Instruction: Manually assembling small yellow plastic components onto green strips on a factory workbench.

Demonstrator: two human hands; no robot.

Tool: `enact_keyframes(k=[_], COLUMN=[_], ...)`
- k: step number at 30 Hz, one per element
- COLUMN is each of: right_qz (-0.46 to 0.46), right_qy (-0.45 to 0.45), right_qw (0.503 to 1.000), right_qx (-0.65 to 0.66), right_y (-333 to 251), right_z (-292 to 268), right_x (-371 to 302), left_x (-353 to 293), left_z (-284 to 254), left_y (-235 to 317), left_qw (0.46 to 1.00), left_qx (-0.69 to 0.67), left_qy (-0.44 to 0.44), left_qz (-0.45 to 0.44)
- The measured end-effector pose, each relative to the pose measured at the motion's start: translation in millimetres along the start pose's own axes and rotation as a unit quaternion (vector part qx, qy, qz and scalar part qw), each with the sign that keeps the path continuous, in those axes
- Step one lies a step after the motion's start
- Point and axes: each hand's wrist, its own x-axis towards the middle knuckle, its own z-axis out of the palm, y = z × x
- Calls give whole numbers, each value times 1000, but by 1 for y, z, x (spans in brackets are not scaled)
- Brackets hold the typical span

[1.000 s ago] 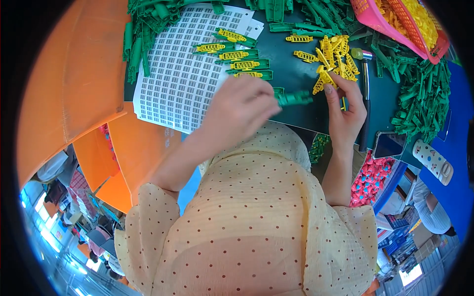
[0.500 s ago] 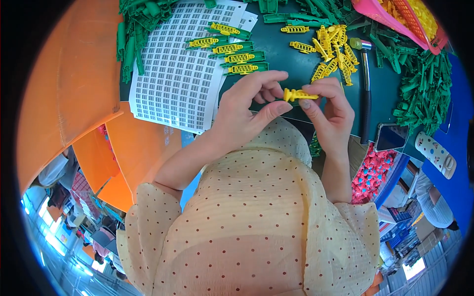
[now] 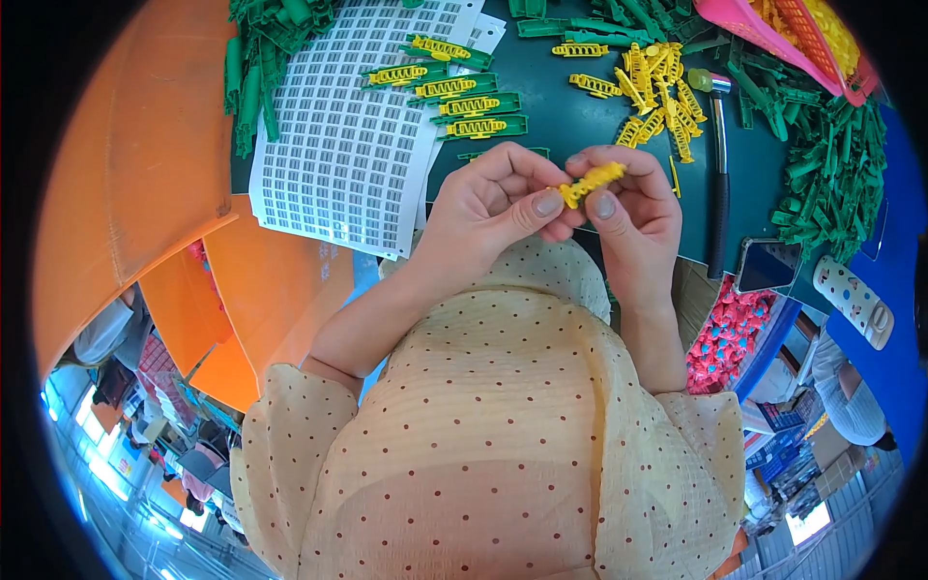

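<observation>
Between my two hands is a yellow plastic ladder-like piece (image 3: pixel 601 178), tilted with its right end up. My left hand (image 3: pixel 498 198) pinches its lower left end between thumb and fingers. My right hand (image 3: pixel 638 208) is closed round the other end, thumb in front. Just beyond my left hand lie several green plastic holders (image 3: pixel 512 127), each with a yellow piece in it, some overlapping the printed sheets. Another green holder shows partly behind my left fingers. A pile of loose yellow pieces (image 3: pixel 650 92) lies beyond my right hand.
White printed sheets (image 3: pixel 333 145) lie at left. Green parts are heaped at far left (image 3: pixel 280 48) and right (image 3: pixel 831 179). A hammer (image 3: pixel 720 174), a phone (image 3: pixel 767 265) and pink baskets (image 3: pixel 773 43) are on the right. Below the table edge is a container of red pieces (image 3: pixel 727 338).
The yellow piece has turned from nearly level to slanting up at the right. My left fingers have closed onto its end, and my hands have come closer together.
</observation>
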Motion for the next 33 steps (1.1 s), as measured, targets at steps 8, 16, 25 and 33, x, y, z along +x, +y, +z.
enact_keyframes(k=[8,16,25,33], right_qz=[-223,-244,-118,-70], right_qy=[-89,-134,-46,-10], right_qw=[878,775,777,786], right_qx=[-414,-567,-617,-615], right_y=[-13,-20,-22,-22], right_z=[-10,-18,-48,-50], right_x=[8,12,-7,-15], left_x=[1,0,-12,3], left_z=[-6,-12,-23,-16], left_y=[7,4,-16,-26], left_qw=[978,975,840,710], left_qx=[-187,-184,506,632], left_qy=[-8,-25,74,27], left_qz=[-88,-121,182,308])
